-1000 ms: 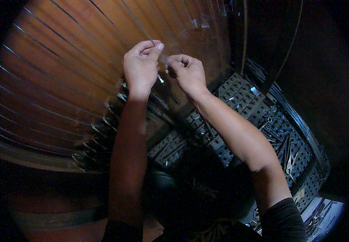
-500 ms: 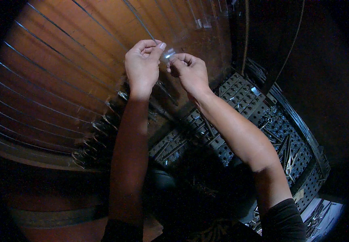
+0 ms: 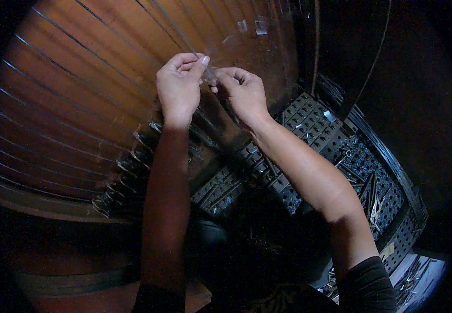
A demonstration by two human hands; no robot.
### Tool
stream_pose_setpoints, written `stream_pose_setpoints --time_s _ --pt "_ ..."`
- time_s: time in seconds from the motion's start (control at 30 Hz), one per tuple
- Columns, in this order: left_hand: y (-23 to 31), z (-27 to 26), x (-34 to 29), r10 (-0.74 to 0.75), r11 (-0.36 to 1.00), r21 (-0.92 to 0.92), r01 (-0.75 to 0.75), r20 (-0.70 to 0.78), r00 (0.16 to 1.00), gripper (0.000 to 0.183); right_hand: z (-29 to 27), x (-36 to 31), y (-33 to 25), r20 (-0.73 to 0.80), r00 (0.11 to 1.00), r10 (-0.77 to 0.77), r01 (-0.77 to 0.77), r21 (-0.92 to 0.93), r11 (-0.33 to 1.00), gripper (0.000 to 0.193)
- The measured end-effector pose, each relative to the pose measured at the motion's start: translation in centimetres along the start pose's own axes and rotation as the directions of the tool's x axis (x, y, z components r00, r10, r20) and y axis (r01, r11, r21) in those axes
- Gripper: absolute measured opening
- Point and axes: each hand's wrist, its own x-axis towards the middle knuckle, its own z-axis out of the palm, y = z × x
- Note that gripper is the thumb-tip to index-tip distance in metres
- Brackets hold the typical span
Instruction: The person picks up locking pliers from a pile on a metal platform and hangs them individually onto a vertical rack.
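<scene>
Both my hands are raised in front of a brown, gently curved surface [image 3: 106, 88] crossed by many thin metal wires. My left hand [image 3: 179, 94] pinches one wire [image 3: 176, 30] between thumb and fingertips. Just right of it, my right hand [image 3: 244, 96] has thumb and index finger closed on a small clear strip, apparently tape [image 3: 209, 73]. The strip lies against the wire between my two hands. My fingers cover much of the strip and of the wire there.
More clear strips [image 3: 260, 27] cling to the surface at upper right. Looped wire ends [image 3: 127, 164] bunch left of my left forearm. At right, a perforated metal tray [image 3: 309, 122] carries small metal parts, pliers [image 3: 376, 211] and rods. A cable [image 3: 317, 47] hangs behind.
The clear strip has moved slightly left and now lies along the wire, no longer glinting. Both hands have shifted slightly left, keeping their pinch.
</scene>
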Motion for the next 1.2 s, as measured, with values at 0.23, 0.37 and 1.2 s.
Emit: stream_pose_setpoints --time_s 0.23,0.37,1.2 --pt "0.6 0.4 0.0 -0.064 0.996 0.065 0.063 0.010 0.998 0.017 -0.5 0.7 0.3 0.006 1.000 -0.029 0.028 0.062 0.998 0.021" --pt "0.1 0.6 -0.3 -0.085 0.972 0.219 0.082 0.004 0.996 0.027 -1.0 0.7 1.2 0.007 0.998 -0.058 0.057 0.097 0.994 0.020" --pt "-16.1 -16.5 -22.7 -0.810 0.564 0.699 0.439 0.368 0.456 0.048 -42.1 -52.7 15.3 -0.850 0.505 0.150 -0.621 -0.237 0.747 0.013"
